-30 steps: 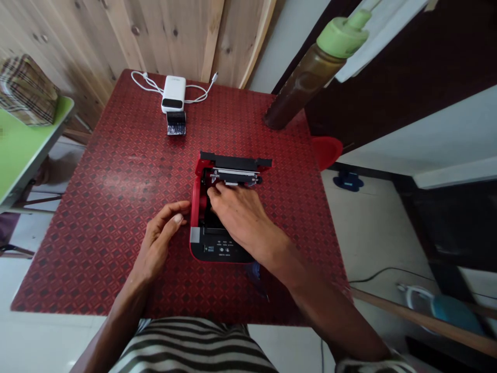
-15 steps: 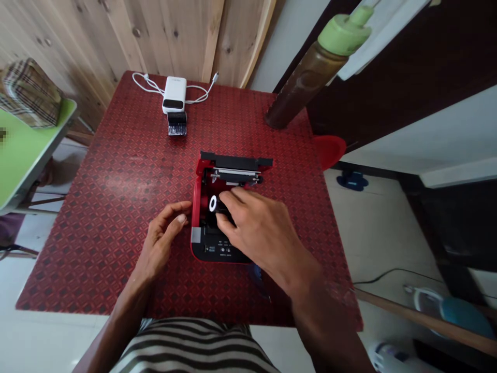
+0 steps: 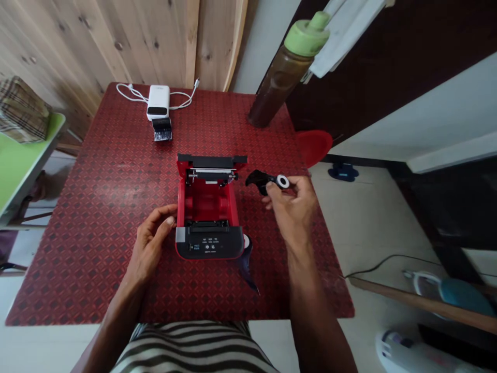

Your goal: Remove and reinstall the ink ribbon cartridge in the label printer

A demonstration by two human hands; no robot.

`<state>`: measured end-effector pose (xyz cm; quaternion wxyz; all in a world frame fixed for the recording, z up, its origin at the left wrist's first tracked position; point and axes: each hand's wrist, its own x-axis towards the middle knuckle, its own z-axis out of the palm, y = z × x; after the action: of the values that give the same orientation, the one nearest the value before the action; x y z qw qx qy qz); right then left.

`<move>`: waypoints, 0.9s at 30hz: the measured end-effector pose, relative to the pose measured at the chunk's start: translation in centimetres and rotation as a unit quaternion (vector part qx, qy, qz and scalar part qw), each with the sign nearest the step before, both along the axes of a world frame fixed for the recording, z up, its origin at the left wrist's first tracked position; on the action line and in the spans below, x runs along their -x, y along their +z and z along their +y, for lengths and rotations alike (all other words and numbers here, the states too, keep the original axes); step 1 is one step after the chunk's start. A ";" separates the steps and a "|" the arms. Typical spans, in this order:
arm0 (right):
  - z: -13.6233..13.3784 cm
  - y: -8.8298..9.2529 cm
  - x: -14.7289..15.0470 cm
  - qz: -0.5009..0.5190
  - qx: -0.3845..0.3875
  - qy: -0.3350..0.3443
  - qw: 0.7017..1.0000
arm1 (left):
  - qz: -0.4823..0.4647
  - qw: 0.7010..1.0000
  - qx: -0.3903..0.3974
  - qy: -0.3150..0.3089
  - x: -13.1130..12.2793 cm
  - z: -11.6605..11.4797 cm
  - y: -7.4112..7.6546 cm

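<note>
A red and black printer-like device [image 3: 209, 242] stands on the red patterned table [image 3: 116, 181] with its lid raised and its red inside bare. My left hand [image 3: 153, 238] rests at its left side, fingers apart, fingertips touching or very near the casing. To the right of the device, my right hand [image 3: 291, 204] grips a black roll with a white ring-shaped end [image 3: 282, 181]; a loose black strip hangs off it to the left. Another dark strip with a white core [image 3: 246, 264] lies against the device's lower right side.
Near the far edge are a white power bank [image 3: 158, 101] with a white cable and a small black piece below it. A tall brown bottle with a green cap [image 3: 277, 77] stands at the back right. A red stool [image 3: 313, 147] is beyond the right edge.
My right hand has lifted the black roll out of the device and moved right with it. The device's inside and the dark strip beside it now show. The view has shifted slightly.
</note>
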<state>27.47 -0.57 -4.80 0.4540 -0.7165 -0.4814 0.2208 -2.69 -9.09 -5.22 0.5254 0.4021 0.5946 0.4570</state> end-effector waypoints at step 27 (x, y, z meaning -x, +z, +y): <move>-6.1 -1.4 -1.4 -0.024 0.046 0.241 0.969 | -0.003 1.000 0.010 0.002 0.1 0.1 -0.5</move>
<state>28.83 -6.70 -6.21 0.3421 -0.6043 -0.6405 0.3280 -2.77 -9.00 -5.72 0.5302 0.3940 0.5984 0.4533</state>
